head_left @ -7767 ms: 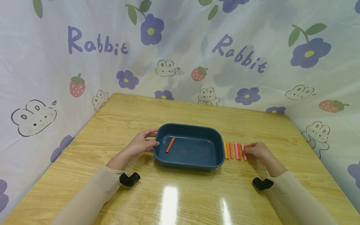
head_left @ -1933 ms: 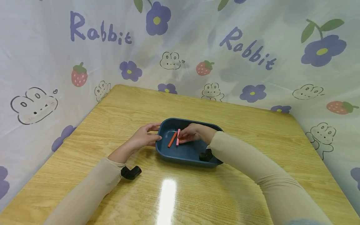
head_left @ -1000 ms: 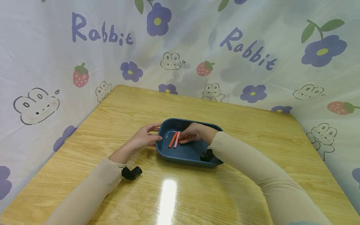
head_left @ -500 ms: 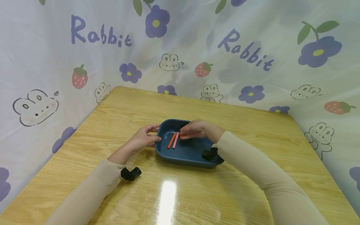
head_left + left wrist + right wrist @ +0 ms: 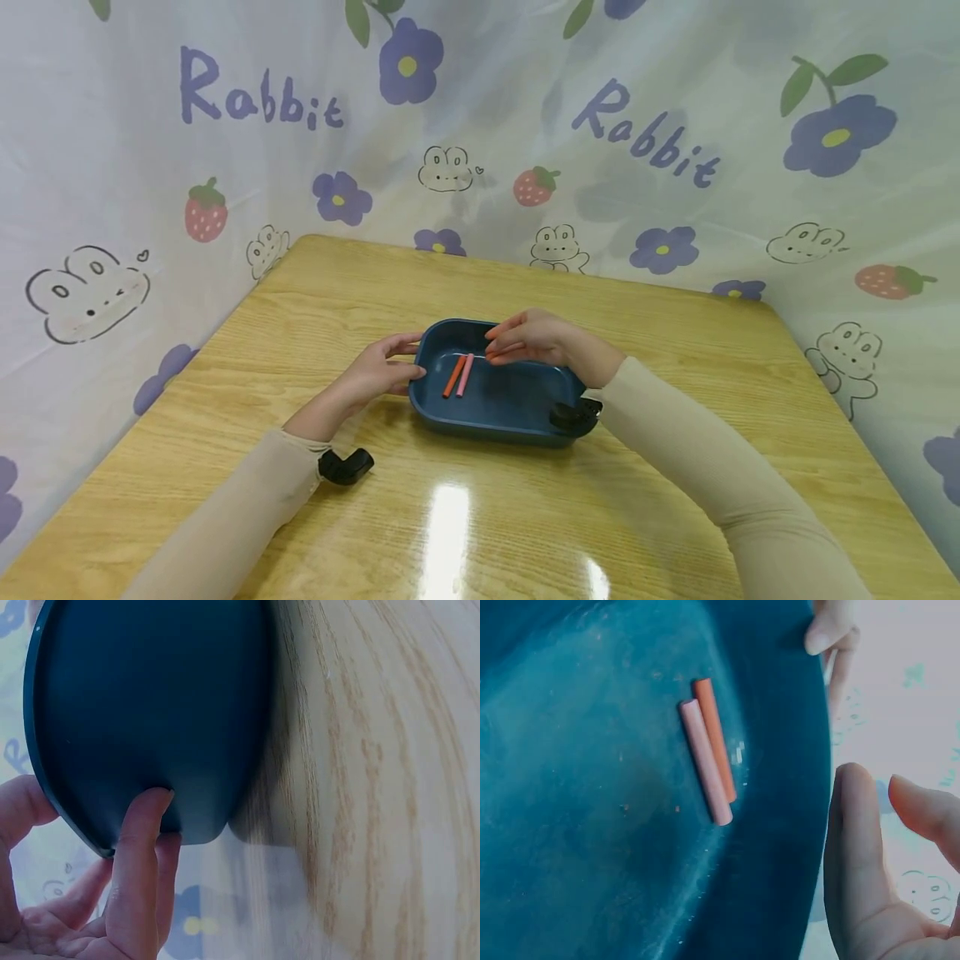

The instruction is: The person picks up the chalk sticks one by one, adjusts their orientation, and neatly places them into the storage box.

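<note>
— So, what do we see changed? Half a second ago our right hand point(image 5: 536, 337) lay low inside the blue tray point(image 5: 525, 417), fingers beside the sticks; now it has lifted to the upper middle of the head view, above the tray's far rim, fingers loosely spread and holding nothing.

— And the pink stick point(image 5: 465, 375)?

— It lies on the tray floor, left of centre, touching the orange stick point(image 5: 453, 377); the right wrist view shows them side by side. We judge it has been let go, making two sticks in the tray.

— Our left hand point(image 5: 378, 375)?

— It still presses the tray's left end, fingertips point(image 5: 142, 825) on the outer wall, thumb at the rim.

— Any writing?

— "Rabbit" in purple, twice, on the curtain point(image 5: 112, 150) at upper left and upper right. No brand shows.
</note>
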Tool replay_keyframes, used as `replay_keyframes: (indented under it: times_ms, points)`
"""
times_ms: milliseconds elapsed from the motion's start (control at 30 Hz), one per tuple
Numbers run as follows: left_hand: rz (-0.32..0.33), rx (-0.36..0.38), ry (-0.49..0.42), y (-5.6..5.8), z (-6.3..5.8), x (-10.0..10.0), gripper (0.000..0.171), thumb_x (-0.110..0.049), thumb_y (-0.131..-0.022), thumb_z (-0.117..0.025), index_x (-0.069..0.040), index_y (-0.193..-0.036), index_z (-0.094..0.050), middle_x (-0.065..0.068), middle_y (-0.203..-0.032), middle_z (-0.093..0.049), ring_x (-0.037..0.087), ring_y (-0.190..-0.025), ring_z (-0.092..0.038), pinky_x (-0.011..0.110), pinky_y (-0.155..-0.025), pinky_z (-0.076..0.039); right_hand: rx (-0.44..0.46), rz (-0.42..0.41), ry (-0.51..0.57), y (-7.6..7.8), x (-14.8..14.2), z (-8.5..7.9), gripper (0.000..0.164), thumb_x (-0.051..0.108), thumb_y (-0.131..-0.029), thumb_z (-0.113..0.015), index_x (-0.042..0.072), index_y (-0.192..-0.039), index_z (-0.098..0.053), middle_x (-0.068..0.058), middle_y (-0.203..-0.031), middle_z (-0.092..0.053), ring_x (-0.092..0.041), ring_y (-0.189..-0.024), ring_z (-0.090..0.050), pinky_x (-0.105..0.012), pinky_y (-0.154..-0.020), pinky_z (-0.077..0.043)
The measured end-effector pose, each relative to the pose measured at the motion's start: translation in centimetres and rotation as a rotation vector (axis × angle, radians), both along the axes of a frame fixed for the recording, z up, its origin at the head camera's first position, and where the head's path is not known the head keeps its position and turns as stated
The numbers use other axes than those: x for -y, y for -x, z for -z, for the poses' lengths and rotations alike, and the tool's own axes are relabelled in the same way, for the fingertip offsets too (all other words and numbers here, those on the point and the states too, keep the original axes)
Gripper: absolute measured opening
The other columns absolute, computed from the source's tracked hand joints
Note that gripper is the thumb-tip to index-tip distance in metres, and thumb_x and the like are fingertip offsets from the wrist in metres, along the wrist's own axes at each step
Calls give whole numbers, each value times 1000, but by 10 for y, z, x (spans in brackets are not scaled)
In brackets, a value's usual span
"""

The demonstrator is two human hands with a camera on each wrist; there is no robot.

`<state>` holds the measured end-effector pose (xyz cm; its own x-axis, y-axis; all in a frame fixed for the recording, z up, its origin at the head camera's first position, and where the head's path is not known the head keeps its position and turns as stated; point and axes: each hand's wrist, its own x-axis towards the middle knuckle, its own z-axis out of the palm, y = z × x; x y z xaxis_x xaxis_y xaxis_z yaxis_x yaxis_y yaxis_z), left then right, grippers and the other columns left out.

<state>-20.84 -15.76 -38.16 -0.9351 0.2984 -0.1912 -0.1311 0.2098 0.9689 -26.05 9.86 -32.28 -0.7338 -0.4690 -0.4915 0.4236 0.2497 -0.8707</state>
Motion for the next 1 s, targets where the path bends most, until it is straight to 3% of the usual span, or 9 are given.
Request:
replay_keyframes:
  times_ms: [233,400,567,733,1000]
  points:
    - [-4,8,-2,0,1,0,63,-4,-88,-60,-8,-144,-32,21,-138,-37,31,-105,-57,38,-76,-55,-45,-10,39,-10,-15,-6,41,-7,-92,-50,-16,-131,-39,-27,-109,-60,-19,-82,-66,-46,-98,-39]
    - [1,3,-8,-1,-1,-1,63,-5,-88,-60,-7,-144,-32,22,-138,-36,33,-107,-55,38,-76,-55,-77,5,54,-19,-30,-7,39,-7,-92,-50,-17,-128,-41,-16,-96,-65,-19,-83,-66,-40,-91,-47]
    - [-2,9,-4,0,0,-1,63,-4,-88,-60,-7,-144,-32,22,-137,-37,35,-106,-56,38,-75,-55,-82,24,92,-26,-46,-7,41,-7,-92,-49,-18,-130,-37,-15,-96,-65,-19,-83,-66,-34,-84,-52]
    - [-2,6,-7,1,2,-1,63,-3,-88,-59,-6,-144,-31,23,-137,-36,35,-106,-57,38,-75,-55,-106,59,150,-32,-65,-10,42,-8,-92,-49,-19,-130,-36,-13,-94,-65,-19,-84,-66,-36,-86,-50]
    - [0,10,-16,1,4,0,62,-3,-89,-58,-6,-144,-31,23,-138,-36,37,-109,-54,38,-76,-55,-147,85,185,-41,-97,-13,23,-6,-92,-49,-9,-115,-51,-11,-91,-66,-19,-85,-66,-32,-83,-52]
